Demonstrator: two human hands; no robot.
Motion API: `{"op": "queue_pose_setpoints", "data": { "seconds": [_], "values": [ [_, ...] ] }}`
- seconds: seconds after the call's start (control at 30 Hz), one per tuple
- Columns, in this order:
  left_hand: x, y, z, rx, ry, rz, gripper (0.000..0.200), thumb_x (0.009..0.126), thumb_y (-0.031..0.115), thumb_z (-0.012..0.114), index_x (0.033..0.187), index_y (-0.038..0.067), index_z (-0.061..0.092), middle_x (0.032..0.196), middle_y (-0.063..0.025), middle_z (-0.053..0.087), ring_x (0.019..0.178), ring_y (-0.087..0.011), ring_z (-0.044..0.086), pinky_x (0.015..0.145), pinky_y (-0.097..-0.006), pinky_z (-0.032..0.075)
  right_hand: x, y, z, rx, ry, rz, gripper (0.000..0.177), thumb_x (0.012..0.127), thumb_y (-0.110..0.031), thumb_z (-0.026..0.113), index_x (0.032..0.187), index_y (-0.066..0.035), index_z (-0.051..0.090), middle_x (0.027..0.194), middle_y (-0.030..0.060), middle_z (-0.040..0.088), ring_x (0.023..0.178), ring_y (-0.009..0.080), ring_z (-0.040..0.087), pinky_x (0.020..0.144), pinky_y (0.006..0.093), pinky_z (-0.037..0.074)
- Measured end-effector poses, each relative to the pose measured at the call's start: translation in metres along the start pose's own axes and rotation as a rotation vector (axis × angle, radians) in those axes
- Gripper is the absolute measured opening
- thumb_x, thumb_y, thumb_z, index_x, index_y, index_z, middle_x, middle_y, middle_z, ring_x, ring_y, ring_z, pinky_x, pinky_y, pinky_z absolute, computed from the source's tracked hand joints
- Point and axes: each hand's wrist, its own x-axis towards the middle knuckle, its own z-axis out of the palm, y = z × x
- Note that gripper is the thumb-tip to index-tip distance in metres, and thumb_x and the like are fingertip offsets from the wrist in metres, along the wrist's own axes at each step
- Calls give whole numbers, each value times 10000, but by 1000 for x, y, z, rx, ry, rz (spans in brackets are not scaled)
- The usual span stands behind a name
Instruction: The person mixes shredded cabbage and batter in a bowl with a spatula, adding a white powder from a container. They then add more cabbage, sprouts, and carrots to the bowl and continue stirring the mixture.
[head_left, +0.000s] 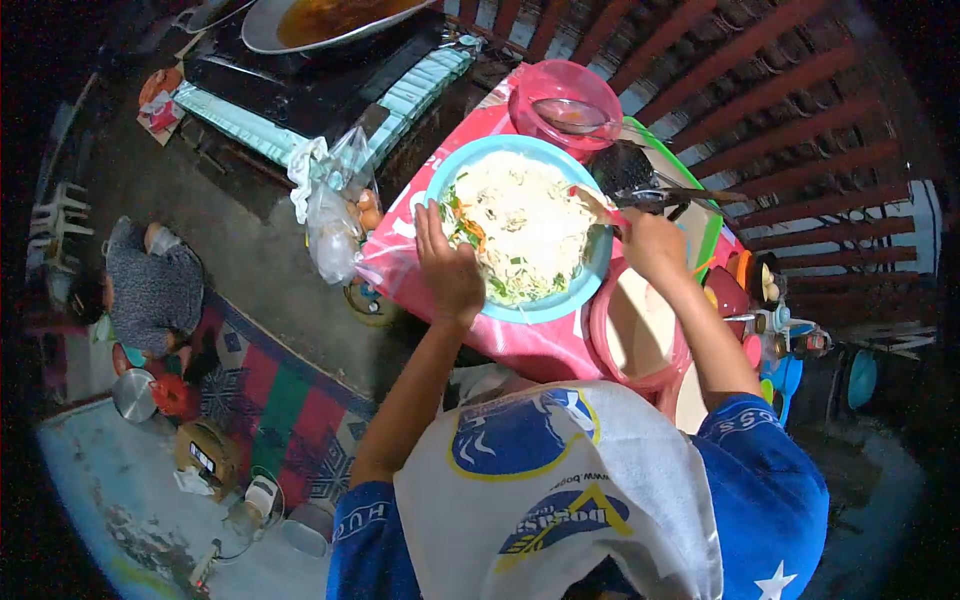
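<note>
Left fingers [432, 235] touch one blue bowl [602, 255]; right fingers [634, 228] hold one utensil [598, 206].

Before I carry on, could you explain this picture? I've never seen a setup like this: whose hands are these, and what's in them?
There is no machine here: these are a person's two bare hands, seen from one camera worn on the head, looking forward and down. The left hand rests at the rim of a light blue basin; whether it grips is unclear. The right hand holds a utensil that reaches over the basin's pale mix with green and orange bits. The basin stands on a pink cloth, beside a pink bowl and a pink tub with pale contents. Further off, a pan of brown liquid sits on a stove.
</note>
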Motion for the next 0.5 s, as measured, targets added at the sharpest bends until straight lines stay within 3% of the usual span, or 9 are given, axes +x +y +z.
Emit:
{"op": "queue_pose_setpoints", "data": {
  "seconds": [0.03, 0.1, 0.23, 0.3, 0.33, 0.47, 0.5],
  "values": [
    [0, 0, 0, 56, -29, 21, 860, 849, 639, 229, 1322, -78, 263, 1367, -301, 235, 1280, -431, 222, 1048, -477, 162, 11, 0, 19, -22, -17, 68, 219, 787, -246, 530, 942, -135, 638, 806, 181, 638, 763, 352, 624, 675, 459, 491],
    [-2, -8, 5, 74, 3, 78, 836, 861, 616, 232, 1317, -84, 262, 1362, -304, 241, 1275, -440, 226, 1046, -482, 167, 33, -15, 54, 224, 55, 87, 252, 788, -264, 521, 961, -119, 634, 832, 188, 638, 767, 365, 619, 684, 461, 491],
    [-2, -5, 3, 76, 35, 147, 782, 889, 562, 219, 1319, -90, 246, 1354, -304, 252, 1274, -444, 225, 1046, -488, 170, 36, -37, 62, 364, 112, -45, 253, 782, -251, 536, 976, -125, 635, 758, 190, 629, 699, 359, 618, 635, 458, 487],
    [-1, -5, 5, 59, 46, 158, 768, 895, 548, 215, 1324, -89, 236, 1356, -303, 249, 1276, -442, 223, 1047, -486, 169, 9, -42, 45, 299, 142, -204, 241, 781, -223, 537, 976, -118, 632, 723, 181, 625, 622, 356, 610, 564, 446, 484],
    [-4, -4, 6, 43, 52, 168, 754, 901, 534, 210, 1329, -87, 226, 1358, -302, 246, 1278, -440, 220, 1049, -485, 167, -3, -44, 47, 280, 277, -326, 242, 764, -167, 537, 982, -125, 633, 696, 165, 621, 556, 327, 602, 503, 416, 478],
    [-7, -20, 10, -65, 50, 174, 741, 906, 520, 225, 1333, -86, 219, 1365, -296, 239, 1285, -430, 216, 1054, -477, 161, -51, -50, 30, 65, 237, -347, 269, 724, -125, 558, 981, -144, 638, 663, 138, 607, 532, 284, 599, 483, 385, 473],
    [-8, -21, 9, -87, 35, 94, 734, 908, 510, 240, 1336, -86, 213, 1367, -292, 241, 1287, -422, 217, 1055, -471, 161, -56, -47, 25, 41, 229, -359, 278, 710, -119, 568, 976, -149, 642, 656, 126, 603, 525, 272, 597, 476, 375, 471]
  ]
}}
